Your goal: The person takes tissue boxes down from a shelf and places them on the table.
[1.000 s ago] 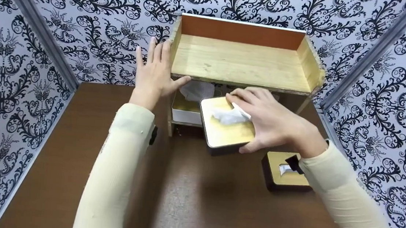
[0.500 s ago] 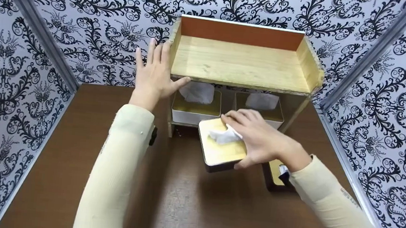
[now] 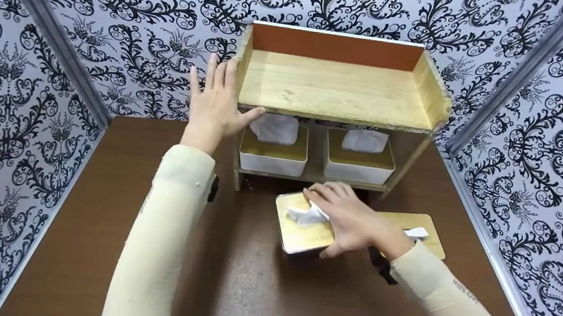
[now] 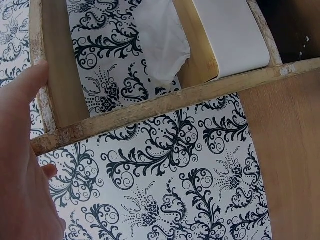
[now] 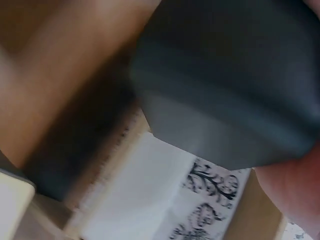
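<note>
My right hand (image 3: 349,222) grips a dark tissue box (image 3: 305,239) with a wooden lid, fingers and thumb on opposite sides, a white tissue poking from its top. The box's dark side (image 5: 225,90) fills much of the right wrist view. It is in front of the wooden shelf (image 3: 338,91), low over the table. My left hand (image 3: 214,109) rests with spread, straight fingers at the shelf's left end, thumb along the front edge. In the left wrist view that thumb (image 4: 30,82) touches the shelf's worn side board.
Two white tissue boxes, one left (image 3: 273,165) and one right (image 3: 359,173), stand on the lower shelf level with tissues sticking up. Another wooden-lidded tissue box (image 3: 432,245) sits on the brown table (image 3: 249,297), partly behind my right forearm. Patterned walls (image 3: 22,155) enclose three sides.
My right hand has brought the dark tissue box down and toward me, away from the shelf front, uncovering the right white box. My left hand stays in place.
</note>
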Action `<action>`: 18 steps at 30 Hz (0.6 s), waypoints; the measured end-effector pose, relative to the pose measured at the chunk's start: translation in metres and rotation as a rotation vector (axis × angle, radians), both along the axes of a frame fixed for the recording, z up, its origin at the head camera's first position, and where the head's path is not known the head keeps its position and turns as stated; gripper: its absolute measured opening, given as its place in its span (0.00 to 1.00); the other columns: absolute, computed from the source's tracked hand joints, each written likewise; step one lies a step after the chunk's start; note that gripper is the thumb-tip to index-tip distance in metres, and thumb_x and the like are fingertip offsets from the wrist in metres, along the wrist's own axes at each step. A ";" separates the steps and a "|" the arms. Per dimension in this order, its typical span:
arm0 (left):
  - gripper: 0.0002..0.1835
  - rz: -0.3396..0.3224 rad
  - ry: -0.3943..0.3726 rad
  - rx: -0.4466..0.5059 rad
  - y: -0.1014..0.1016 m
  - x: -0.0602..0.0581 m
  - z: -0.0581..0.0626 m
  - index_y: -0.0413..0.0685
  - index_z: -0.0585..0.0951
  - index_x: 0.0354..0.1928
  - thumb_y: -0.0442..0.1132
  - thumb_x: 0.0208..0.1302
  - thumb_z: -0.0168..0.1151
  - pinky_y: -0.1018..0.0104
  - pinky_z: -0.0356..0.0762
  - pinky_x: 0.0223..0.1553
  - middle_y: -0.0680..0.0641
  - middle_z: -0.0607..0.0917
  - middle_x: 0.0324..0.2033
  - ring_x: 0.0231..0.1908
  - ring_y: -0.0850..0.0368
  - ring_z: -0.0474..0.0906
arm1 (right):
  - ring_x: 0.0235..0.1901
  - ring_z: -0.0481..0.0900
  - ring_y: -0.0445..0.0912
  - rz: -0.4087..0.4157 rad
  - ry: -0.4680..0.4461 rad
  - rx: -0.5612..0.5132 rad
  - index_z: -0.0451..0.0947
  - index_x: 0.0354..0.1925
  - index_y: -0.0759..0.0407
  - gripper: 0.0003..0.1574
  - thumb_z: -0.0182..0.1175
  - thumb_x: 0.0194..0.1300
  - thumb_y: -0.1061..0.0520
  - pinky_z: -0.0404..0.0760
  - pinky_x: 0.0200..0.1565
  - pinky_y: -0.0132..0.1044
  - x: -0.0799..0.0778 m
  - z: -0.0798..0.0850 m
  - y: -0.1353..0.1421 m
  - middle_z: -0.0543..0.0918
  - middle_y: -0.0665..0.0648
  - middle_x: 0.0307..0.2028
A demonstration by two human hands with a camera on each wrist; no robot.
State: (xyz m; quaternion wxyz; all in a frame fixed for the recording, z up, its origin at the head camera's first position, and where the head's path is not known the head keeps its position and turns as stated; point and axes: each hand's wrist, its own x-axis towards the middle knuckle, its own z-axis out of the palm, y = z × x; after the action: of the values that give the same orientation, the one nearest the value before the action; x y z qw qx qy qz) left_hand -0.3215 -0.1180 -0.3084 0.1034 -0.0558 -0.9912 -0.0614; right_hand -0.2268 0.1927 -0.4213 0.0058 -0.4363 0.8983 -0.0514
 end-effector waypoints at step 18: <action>0.62 -0.007 0.026 0.022 0.000 0.001 -0.001 0.53 0.31 0.76 0.81 0.54 0.44 0.39 0.18 0.73 0.42 0.45 0.77 0.77 0.46 0.24 | 0.65 0.63 0.64 -0.062 -0.024 -0.074 0.57 0.72 0.64 0.81 0.76 0.26 0.30 0.58 0.67 0.61 0.006 -0.072 0.022 0.66 0.66 0.66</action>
State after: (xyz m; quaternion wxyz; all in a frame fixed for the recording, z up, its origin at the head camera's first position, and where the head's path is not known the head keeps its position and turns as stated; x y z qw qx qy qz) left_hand -0.3207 -0.1181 -0.3097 0.1167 -0.0590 -0.9888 -0.0720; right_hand -0.2211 0.2148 -0.4928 -0.0012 -0.4075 0.9088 -0.0897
